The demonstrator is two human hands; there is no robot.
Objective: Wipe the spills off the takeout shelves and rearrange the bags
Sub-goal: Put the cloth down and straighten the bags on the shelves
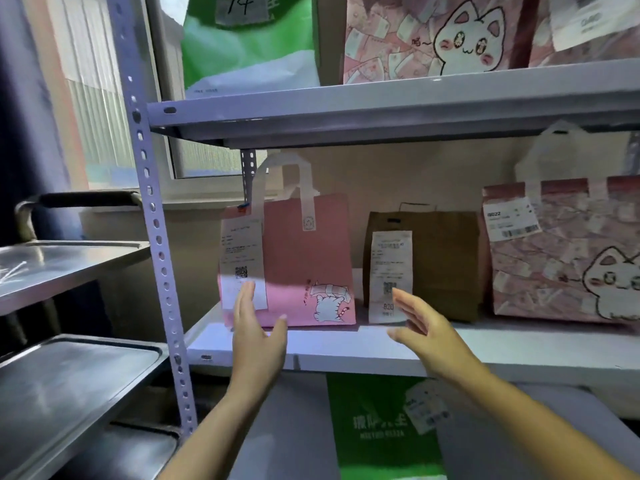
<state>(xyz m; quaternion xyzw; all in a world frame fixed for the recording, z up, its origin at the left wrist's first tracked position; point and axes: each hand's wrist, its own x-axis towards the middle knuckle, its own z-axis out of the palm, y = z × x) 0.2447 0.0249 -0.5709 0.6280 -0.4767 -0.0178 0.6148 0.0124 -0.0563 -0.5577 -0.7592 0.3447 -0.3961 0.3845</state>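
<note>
A pink tote bag point(301, 261) with white handles, a receipt and a small cat print stands at the left of the middle shelf point(502, 348). To its right stands a brown paper bag point(446, 265) with a long receipt, then a pink cat-patterned bag point(561, 258). My left hand point(254, 336) is held out with straight fingers just in front of the pink tote's lower left corner, empty. My right hand point(420, 323) is held out with spread fingers in front of the brown bag's receipt, empty. No cloth is in view.
The upper shelf point(381, 109) carries a green bag point(249, 43) and another cat-patterned bag point(436, 36). A green bag point(377, 427) lies below the middle shelf. The perforated upright post point(157, 237) stands at left, with a steel cart point(62, 368) beside it.
</note>
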